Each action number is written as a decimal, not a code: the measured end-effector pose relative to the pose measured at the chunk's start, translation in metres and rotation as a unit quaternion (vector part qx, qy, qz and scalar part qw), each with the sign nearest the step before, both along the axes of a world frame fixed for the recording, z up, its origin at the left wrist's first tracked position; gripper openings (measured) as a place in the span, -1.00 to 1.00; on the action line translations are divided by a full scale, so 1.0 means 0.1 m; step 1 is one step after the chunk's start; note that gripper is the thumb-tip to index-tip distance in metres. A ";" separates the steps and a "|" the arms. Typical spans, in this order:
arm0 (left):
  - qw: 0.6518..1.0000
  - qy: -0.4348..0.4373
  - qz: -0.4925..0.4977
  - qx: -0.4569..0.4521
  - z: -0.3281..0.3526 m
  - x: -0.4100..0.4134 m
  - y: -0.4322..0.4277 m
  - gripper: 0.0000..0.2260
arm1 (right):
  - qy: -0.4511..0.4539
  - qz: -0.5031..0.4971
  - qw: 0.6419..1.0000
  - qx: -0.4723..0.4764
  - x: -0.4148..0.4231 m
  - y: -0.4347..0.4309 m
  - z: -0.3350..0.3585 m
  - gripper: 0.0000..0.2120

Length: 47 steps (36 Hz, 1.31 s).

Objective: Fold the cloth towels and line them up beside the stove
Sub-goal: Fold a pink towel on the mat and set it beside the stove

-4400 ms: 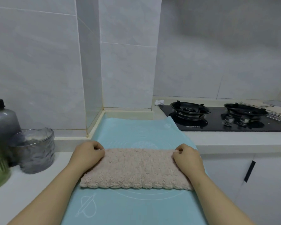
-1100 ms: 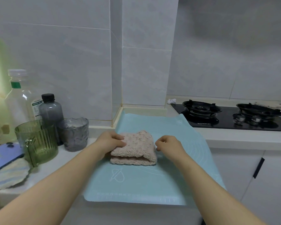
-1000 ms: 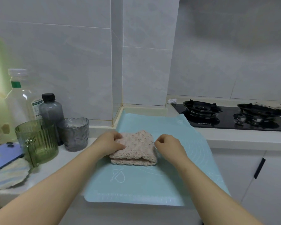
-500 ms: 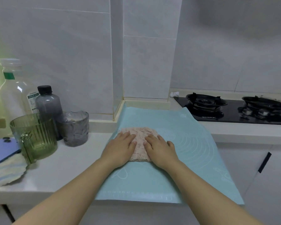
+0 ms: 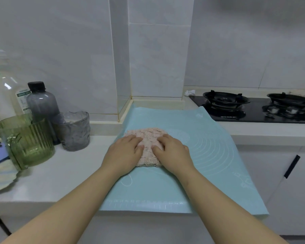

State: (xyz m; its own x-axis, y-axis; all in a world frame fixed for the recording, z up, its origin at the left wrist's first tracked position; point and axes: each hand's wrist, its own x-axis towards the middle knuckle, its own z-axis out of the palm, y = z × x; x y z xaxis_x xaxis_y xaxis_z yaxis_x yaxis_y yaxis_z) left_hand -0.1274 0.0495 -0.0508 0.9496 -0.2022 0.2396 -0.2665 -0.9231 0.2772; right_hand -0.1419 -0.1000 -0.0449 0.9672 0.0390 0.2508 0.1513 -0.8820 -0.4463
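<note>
The pink fluffy folded cloth towel (image 5: 149,138) lies on the left half of a pale teal silicone mat (image 5: 209,155), which covers part of the white table (image 5: 60,169). Both hands rest on top of it: the left hand (image 5: 123,152) on its nine o'clock side, the right hand (image 5: 172,152) on its three o'clock side. The grip of each hand is wide, with the fingers laid nearly flat and pressing down; neither one holds the towel. The towel looks a little longer from twelve to six o'clock than across, but the hands cover its side edges, so I cannot tell this surely.

The relation that matters for the coming move is this: the black glass gas stove (image 5: 253,113) lies at about two o'clock from the towel, well apart, with bare mat between them. In my judgement the right hand is the nearer one to carry the towel there.

Now the count: one pink towel, one mat, two hands, one stove with two burners. At nine o'clock stand one green ribbed glass jug (image 5: 26,140), one grey glass cup (image 5: 74,131), one grey bottle with a black cap (image 5: 40,103) and one clear plastic bottle (image 5: 2,88). At the far left edge lies one pale striped cloth (image 5: 0,178), rumpled, perhaps another towel to fold.
</note>
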 end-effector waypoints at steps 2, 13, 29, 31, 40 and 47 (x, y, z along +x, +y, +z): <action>0.999 -0.041 0.028 0.006 0.01 -0.05 -0.01 -0.31 | -0.006 -0.036 0.999 0.011 0.02 -0.01 -0.02 -0.59; 0.978 -0.005 0.167 -0.123 0.05 -0.04 0.03 -0.60 | 0.010 -0.039 0.999 0.017 0.06 -0.04 -0.07 -0.49; 0.962 0.117 0.228 -0.092 0.30 -0.09 -0.07 -0.44 | 0.076 -0.092 0.993 0.007 -0.09 0.05 0.13 -0.44; 0.956 0.145 0.241 -0.089 0.36 -0.11 -0.10 -0.44 | 0.052 -0.120 0.991 -0.003 -0.16 0.10 0.15 -0.49; 0.869 0.322 0.250 -0.282 0.59 -0.03 -0.01 -0.49 | 0.224 -0.163 0.952 0.131 -0.22 0.13 0.39 -0.65; 0.696 0.424 0.187 -0.549 0.82 -0.09 0.04 -0.77 | 0.291 -0.200 0.775 0.525 -0.35 -0.01 0.66 -0.90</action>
State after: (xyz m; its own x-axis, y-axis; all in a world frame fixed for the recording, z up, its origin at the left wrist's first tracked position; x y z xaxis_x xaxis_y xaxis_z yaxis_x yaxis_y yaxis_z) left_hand -0.1361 0.0538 0.0310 0.7812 -0.0408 -0.6229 0.6237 0.0087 0.7816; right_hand -0.1771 -0.1015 0.0211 0.8100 -0.2238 -0.5420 -0.5370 0.0884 -0.8390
